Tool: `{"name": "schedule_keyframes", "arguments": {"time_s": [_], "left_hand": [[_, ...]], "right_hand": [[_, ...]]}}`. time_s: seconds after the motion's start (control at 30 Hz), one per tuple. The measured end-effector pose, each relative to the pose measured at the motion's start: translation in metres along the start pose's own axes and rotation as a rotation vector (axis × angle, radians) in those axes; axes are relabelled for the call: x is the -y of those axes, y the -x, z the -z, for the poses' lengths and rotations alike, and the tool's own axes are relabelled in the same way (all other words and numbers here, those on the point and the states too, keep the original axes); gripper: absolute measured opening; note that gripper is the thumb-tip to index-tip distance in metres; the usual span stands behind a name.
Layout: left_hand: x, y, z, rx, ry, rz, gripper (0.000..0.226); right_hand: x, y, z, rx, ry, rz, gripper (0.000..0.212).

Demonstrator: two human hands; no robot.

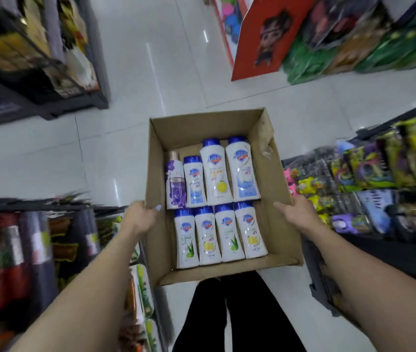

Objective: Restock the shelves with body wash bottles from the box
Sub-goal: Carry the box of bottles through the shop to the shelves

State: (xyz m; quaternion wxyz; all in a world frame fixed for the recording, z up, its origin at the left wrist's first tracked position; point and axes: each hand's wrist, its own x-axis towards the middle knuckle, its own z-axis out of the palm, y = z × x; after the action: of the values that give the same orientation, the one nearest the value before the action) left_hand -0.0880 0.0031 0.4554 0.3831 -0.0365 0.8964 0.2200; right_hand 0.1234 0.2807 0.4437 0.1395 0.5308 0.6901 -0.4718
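The left hand is closed over the left wall of the cardboard box, thumb hooked inside the rim; the right hand presses the right wall with the palm, its fingers hidden beneath or behind the cardboard. Both hands carry the box clear of the floor, at the centre of the aisle.

Contents: eight white body wash bottles with blue caps lie flat in two rows, caps toward 12 o'clock. One purple bottle lies at the 9 o'clock end of the far row, touching its neighbour.

Surroundings: shelving at 8 o'clock holds rolled goods; a rack at 3 o'clock holds packets. No body wash section is identifiable; the destination cannot be determined.

Hazards, by judgement:
- The right side has free floor space inside the box. Tilting toward 3 o'clock would likely slide the bottles and shift the load.
- The grip is on the side walls only. Thin cardboard may flex, letting the box slip.
- The rack at 3 o'clock stands near the right forearm; a swing could snag hanging packets.
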Motion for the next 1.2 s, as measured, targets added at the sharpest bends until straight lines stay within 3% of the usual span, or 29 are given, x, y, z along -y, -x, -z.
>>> {"name": "schedule_keyframes", "arguments": {"time_s": [0.3, 0.53, 0.77, 0.93, 1.2], "left_hand": [[-0.131, 0.006, 0.076, -0.051, -0.121, -0.132, 0.021], [-0.232, -0.016, 0.113, -0.003, -0.245, -0.226, 0.028], [-0.356, -0.077, 0.123, 0.140, -0.462, -0.401, 0.022], [-0.452, -0.116, 0.126, 0.214, -0.626, -0.538, 0.030], [-0.577, -0.150, 0.095, 0.361, -0.639, -0.735, 0.030]], "right_hand": [[0.087, -0.004, 0.076, -0.103, -0.122, -0.007, 0.019], [0.122, -0.018, 0.107, -0.199, -0.241, -0.101, 0.022], [0.148, -0.050, 0.119, -0.274, -0.421, -0.287, 0.019], [0.183, -0.070, 0.133, -0.404, -0.582, -0.404, 0.010], [0.215, -0.093, 0.180, -0.591, -0.714, -0.453, 0.015]]}}
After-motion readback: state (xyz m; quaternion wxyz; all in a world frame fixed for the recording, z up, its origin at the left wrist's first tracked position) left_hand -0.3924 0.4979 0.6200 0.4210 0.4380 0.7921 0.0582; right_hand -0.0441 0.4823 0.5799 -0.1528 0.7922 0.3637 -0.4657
